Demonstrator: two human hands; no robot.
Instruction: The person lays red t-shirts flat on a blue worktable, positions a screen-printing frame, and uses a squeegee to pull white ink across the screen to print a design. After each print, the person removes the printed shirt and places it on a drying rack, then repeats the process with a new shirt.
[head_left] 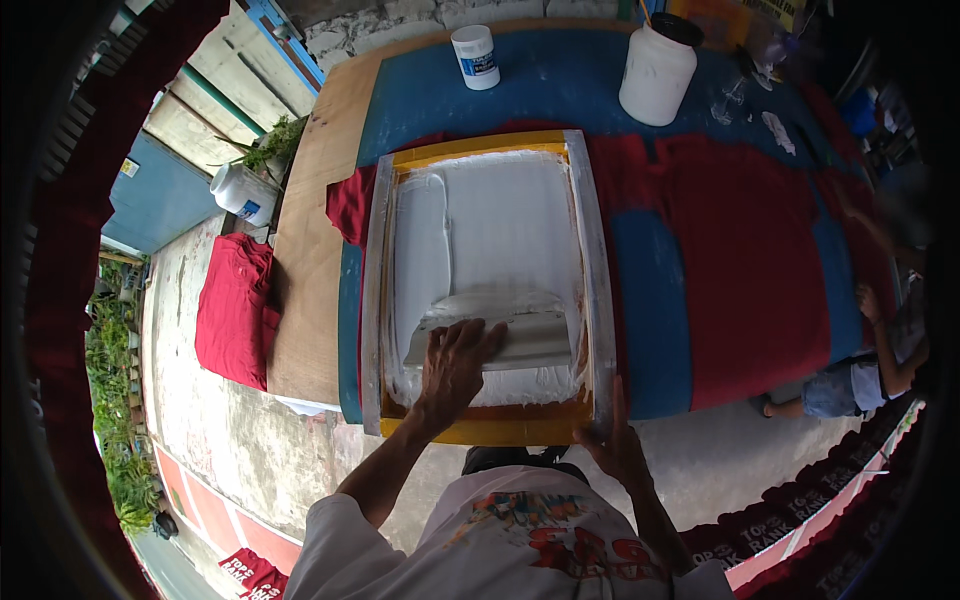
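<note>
My left hand [458,360] is closed on a wide, flat squeegee [530,342], which lies across the lower half of a screen printing frame [603,260]. White ink [500,215] covers the mesh, with a thick ridge of it running down the left side and more piled along the squeegee's far edge. My right hand [615,445] grips the frame's near right corner, fingers along its outer side. Beneath the frame lies a dark red shirt [350,205]; its sleeve shows on the left, and most of it is hidden.
Another red shirt [745,270] is spread on the blue table [650,300] to the right. At the back stand a small white tub [475,58] and a large white jar [658,75]. Folded red cloth [236,310] sits off the left edge. Another person's arm [880,330] shows at far right.
</note>
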